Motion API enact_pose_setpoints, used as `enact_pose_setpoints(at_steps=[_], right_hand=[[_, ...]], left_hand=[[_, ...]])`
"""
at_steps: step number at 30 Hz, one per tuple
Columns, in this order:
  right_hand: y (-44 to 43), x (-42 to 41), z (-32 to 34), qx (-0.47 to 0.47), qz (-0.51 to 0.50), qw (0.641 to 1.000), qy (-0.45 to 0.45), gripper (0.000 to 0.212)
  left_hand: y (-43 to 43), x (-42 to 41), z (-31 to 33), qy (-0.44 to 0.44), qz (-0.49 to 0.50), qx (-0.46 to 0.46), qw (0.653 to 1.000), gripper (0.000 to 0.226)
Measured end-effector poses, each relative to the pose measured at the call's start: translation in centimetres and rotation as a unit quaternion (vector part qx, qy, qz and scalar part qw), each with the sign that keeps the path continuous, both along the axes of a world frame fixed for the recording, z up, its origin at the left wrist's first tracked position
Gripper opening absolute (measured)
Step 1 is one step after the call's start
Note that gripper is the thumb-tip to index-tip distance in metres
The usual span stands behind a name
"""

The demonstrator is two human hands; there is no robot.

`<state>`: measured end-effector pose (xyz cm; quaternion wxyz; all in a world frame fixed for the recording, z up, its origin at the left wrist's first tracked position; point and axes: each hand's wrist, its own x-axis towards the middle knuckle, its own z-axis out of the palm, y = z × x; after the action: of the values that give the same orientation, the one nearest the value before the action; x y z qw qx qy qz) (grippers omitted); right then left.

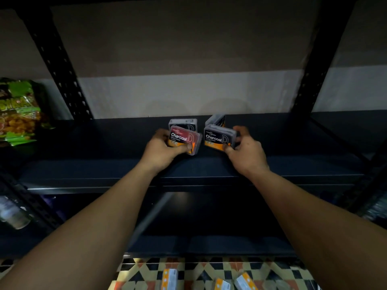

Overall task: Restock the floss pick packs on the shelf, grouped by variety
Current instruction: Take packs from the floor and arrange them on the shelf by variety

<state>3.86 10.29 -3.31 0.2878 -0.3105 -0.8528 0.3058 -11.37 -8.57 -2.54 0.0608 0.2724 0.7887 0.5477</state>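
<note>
Two hands, one floss pack each, at the dark shelf.

Left hand (162,150) clasps a red-lidded Charcoal pack (184,139), thumb across its lower front edge, pack tilted and low over the shelf board (104,164); whether it touches the board cannot be told. Right hand (245,151) clasps a grey-lidded Charcoal pack (218,138), fingers wrapped round its right end. Behind each held pack stands one more: a grey pack (183,123) behind the red one, a second grey pack (215,119) angled behind the right-hand one. Count on the shelf level: four packs, one red, three grey, in two pairs set just apart. On the patterned floor tiles (146,271) below, three orange-and-white packs (170,278) lie loose, blurred. One green snack bag (18,109) stands at far left of the shelf.
</note>
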Motion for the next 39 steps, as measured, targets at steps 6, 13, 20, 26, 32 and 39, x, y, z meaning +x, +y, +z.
enact_pose_setpoints(at_steps=[6,13,20,26,32,39], right_hand=[[-0.1,0.0,0.0,0.002,-0.013,1.000,0.007,0.060],[-0.3,0.2,0.1,0.019,-0.024,0.999,0.029,0.062],[-1.6,1.3,0.3,0.040,-0.039,0.997,0.047,0.060],[-4.8,5.7,-2.8,0.120,-0.027,0.990,0.070,0.040],[-9.0,10.3,-8.0,0.151,0.040,0.987,0.038,0.052],[-10.9,13.3,-12.8,0.052,0.092,0.993,-0.049,0.055]], left_hand=[[0.0,-0.2,-0.4,0.027,0.021,0.012,0.999,0.078],[0.1,0.0,-0.6,0.038,0.022,0.019,0.999,0.066],[-0.9,1.6,-0.1,0.097,0.081,0.018,0.992,0.048],[-3.7,7.1,-3.3,0.258,0.102,-0.001,0.961,0.029],[-6.2,12.4,-9.0,0.331,0.025,-0.025,0.943,0.038],[-8.4,15.6,-14.0,0.226,-0.068,-0.116,0.965,0.029]])
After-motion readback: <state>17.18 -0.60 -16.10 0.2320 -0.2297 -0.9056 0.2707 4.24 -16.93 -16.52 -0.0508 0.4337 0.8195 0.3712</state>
